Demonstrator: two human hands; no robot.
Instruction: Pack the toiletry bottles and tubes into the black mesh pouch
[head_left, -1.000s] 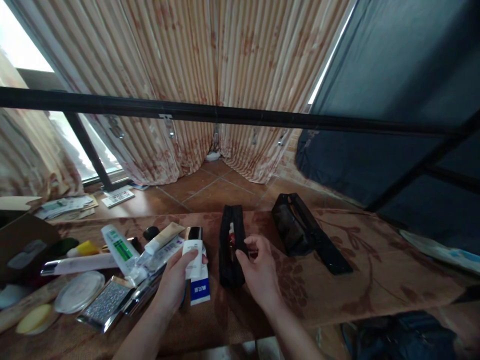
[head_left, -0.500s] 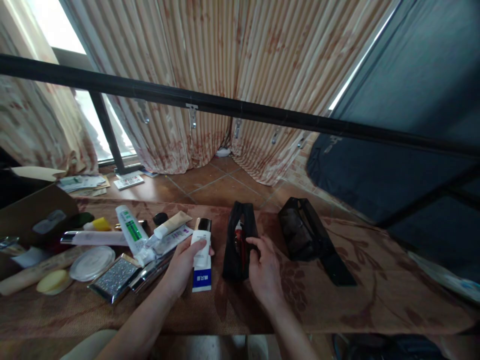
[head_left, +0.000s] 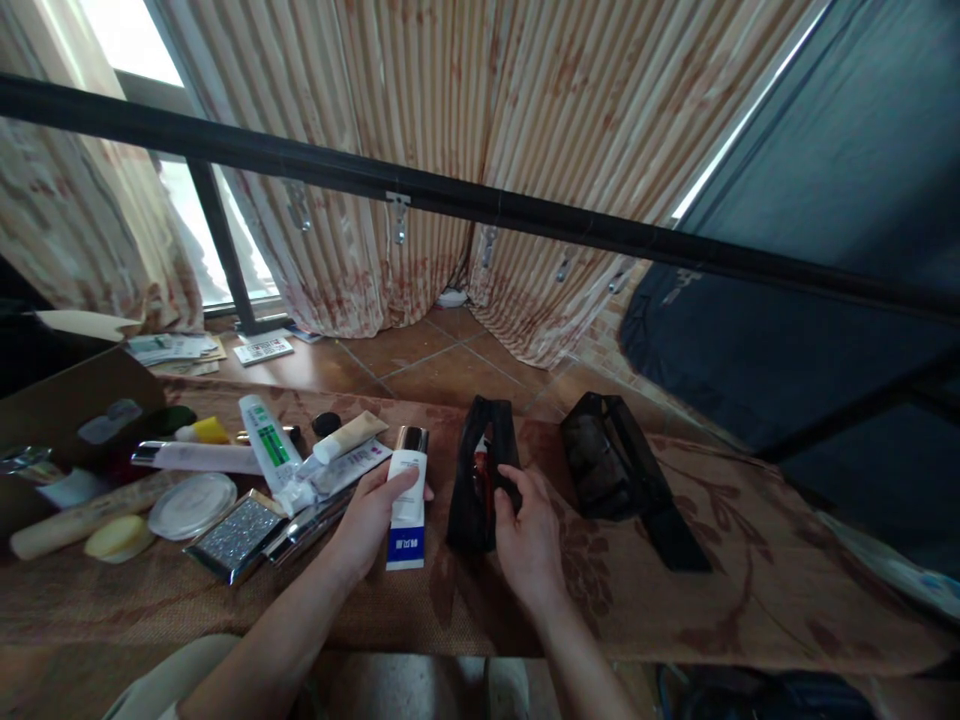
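Gripping a white bottle in the left hand, just left of an open black pouch. Touching that pouch's right edge with the right hand, can't tell if pinching lol. Got a second pouch farther right.

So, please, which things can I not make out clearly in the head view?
All in the head view:
Red item: full shape hidden by the black pouch's sides.
White bottle: print too small, partly covered by the left hand.
Cardboard box: cut off by the left edge.
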